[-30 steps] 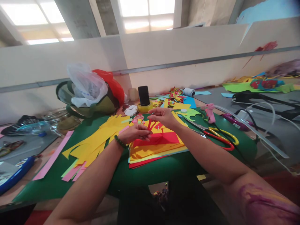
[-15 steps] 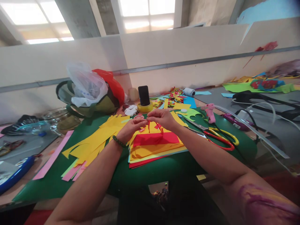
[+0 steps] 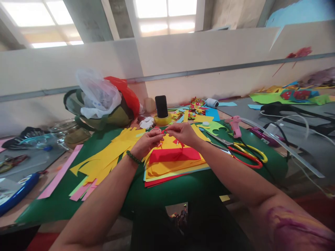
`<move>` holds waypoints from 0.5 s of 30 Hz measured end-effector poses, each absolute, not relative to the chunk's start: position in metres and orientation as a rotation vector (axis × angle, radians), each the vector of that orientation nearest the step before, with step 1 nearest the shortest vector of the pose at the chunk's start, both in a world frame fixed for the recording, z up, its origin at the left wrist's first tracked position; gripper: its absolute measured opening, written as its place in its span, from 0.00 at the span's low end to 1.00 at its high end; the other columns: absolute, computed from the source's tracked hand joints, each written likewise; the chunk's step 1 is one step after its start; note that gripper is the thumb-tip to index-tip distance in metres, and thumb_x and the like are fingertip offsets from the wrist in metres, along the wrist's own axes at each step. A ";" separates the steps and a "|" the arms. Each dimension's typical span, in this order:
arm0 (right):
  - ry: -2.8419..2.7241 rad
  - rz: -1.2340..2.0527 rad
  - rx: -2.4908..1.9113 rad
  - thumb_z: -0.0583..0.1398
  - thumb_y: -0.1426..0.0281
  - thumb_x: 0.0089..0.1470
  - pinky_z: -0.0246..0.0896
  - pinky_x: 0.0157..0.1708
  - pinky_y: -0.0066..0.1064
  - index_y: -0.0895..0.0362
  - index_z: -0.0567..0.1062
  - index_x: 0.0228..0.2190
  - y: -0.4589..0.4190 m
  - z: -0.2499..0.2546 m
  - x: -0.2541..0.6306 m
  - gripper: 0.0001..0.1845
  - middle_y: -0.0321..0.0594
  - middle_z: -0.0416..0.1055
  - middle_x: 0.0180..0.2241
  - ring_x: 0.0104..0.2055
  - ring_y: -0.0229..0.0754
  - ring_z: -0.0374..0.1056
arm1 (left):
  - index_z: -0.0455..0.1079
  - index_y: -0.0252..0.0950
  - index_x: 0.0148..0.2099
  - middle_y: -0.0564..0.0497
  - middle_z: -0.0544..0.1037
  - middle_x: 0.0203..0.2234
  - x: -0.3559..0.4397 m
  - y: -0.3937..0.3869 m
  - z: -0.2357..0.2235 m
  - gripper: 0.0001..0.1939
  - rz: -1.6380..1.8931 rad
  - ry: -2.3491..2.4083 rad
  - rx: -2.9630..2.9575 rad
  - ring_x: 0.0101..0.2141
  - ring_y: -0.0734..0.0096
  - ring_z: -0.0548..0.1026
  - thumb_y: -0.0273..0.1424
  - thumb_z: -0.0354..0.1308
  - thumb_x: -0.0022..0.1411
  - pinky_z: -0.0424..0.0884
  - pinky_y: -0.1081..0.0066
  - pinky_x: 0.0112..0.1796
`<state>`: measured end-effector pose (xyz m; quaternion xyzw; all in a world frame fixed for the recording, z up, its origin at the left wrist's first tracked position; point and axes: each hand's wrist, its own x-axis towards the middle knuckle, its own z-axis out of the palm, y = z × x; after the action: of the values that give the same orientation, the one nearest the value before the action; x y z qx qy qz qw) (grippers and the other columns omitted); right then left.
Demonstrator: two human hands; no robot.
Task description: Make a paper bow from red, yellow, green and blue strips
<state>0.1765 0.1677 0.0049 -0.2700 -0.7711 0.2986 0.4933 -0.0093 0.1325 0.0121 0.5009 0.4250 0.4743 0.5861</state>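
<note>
While a long pale wall [image 3: 209, 59] closes off the far side of the room, a bright, paned window [image 3: 154, 8] stands above it at far centre. Before it, a smooth dark-green cover [image 3: 180, 191] spreads over the near work surface, with a grey tabletop [image 3: 243, 113] at far right. An olive fabric bag [image 3: 112, 116], stuffed with a crumpled white plastic bag [image 3: 101, 92], sits at far left. Long, flat yellow cut pieces [image 3: 110, 151] lie left of a layered stack of yellow and red sheets [image 3: 172, 170] at the near centre. Large metal scissors with red and yellow handles [image 3: 247, 155] rest to its right; beyond them stands a pink glue gun [image 3: 235, 126]. Over the stack, the left hand [image 3: 146, 143] and the right hand [image 3: 184, 133] nearly meet, the thumb and fingertips of each pressed together, pinching a thin red strip [image 3: 162, 132] between them; the fingers hide most of it.
</note>
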 end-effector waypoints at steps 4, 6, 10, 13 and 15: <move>-1.906 0.602 -0.687 0.61 0.69 0.52 0.59 0.26 0.26 0.57 0.83 0.32 0.168 0.003 0.176 0.09 0.38 0.78 0.26 0.26 0.37 0.69 | 0.76 0.31 0.27 0.54 0.75 0.21 -0.007 0.131 0.013 0.19 1.107 0.971 1.189 0.19 0.84 0.65 0.37 0.76 0.36 0.61 0.79 0.21; -1.901 0.562 -0.687 0.61 0.69 0.52 0.59 0.27 0.27 0.56 0.83 0.31 0.166 0.004 0.175 0.09 0.38 0.78 0.26 0.26 0.37 0.69 | 0.76 0.31 0.27 0.53 0.76 0.23 -0.007 0.131 0.013 0.19 1.107 0.975 1.179 0.19 0.84 0.66 0.38 0.76 0.36 0.62 0.79 0.22; -1.902 0.461 -0.678 0.62 0.69 0.52 0.62 0.31 0.29 0.55 0.83 0.29 0.162 0.007 0.175 0.08 0.40 0.78 0.29 0.30 0.40 0.70 | 0.76 0.31 0.27 0.54 0.75 0.21 -0.007 0.132 0.012 0.17 1.100 0.988 1.179 0.19 0.84 0.67 0.36 0.76 0.37 0.63 0.80 0.22; -1.882 0.445 -0.689 0.63 0.68 0.51 0.62 0.32 0.30 0.55 0.82 0.28 0.160 0.007 0.173 0.07 0.41 0.78 0.29 0.31 0.40 0.69 | 0.75 0.31 0.28 0.55 0.74 0.20 -0.008 0.133 0.011 0.17 1.117 0.982 1.180 0.19 0.83 0.69 0.35 0.76 0.38 0.65 0.80 0.22; -1.857 0.528 -0.692 0.62 0.68 0.50 0.62 0.30 0.29 0.55 0.82 0.28 0.159 0.006 0.171 0.07 0.40 0.77 0.28 0.30 0.39 0.69 | 0.75 0.31 0.29 0.55 0.74 0.21 -0.007 0.133 0.010 0.18 1.135 0.981 1.184 0.19 0.83 0.70 0.35 0.76 0.37 0.66 0.80 0.23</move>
<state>0.1708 0.1594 0.0057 -0.2884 -0.7742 0.2199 0.5187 -0.0072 0.1330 0.0105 0.5058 0.4193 0.4851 0.5771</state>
